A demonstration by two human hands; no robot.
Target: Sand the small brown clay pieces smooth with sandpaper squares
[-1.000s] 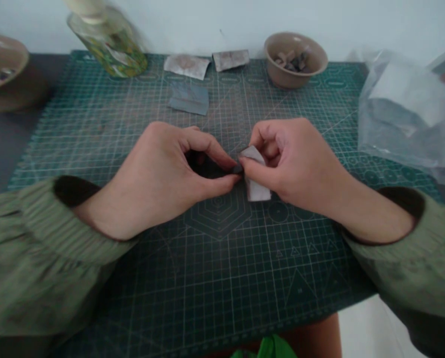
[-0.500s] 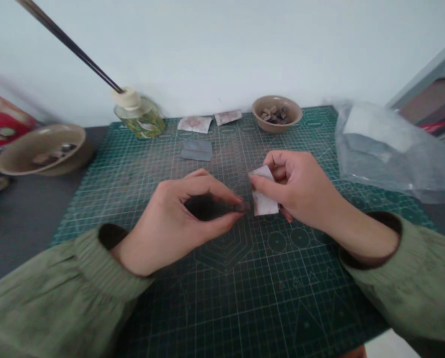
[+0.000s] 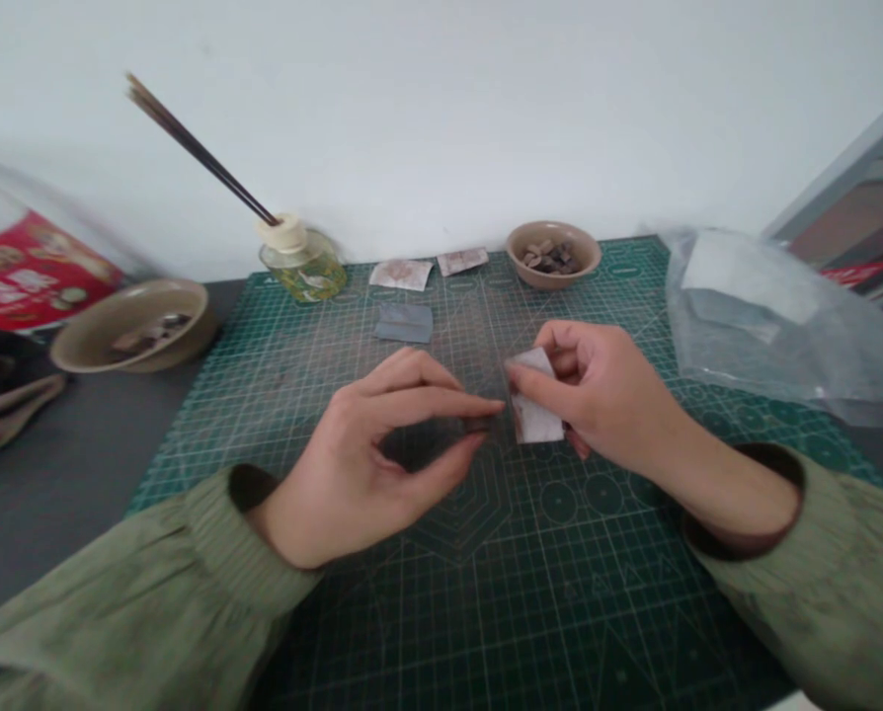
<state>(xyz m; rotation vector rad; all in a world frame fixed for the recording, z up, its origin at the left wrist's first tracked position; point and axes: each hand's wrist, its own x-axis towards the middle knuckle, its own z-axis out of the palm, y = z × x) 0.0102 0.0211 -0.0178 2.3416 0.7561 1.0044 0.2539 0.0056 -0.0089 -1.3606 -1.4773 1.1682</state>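
Fingers (image 3: 441, 402) are pinching over the green cutting mat (image 3: 412, 632).
Left hand (image 3: 363, 459), arching, is pinching a small dark piece (image 3: 477, 425); right hand (image 3: 608, 380), curled, is gripping folded white paper (image 3: 539, 420) just right of it.

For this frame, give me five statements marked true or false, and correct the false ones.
1. The left hand pinches a small dark piece. True.
2. The right hand is empty. False: it holds a white sheet.
3. The reed diffuser stands on the cutting mat. True.
4. The gray sheet is in the left hand. False: the gray sheet lies on the cutting mat.
5. The bowl on the cutting mat holds small pieces. True.
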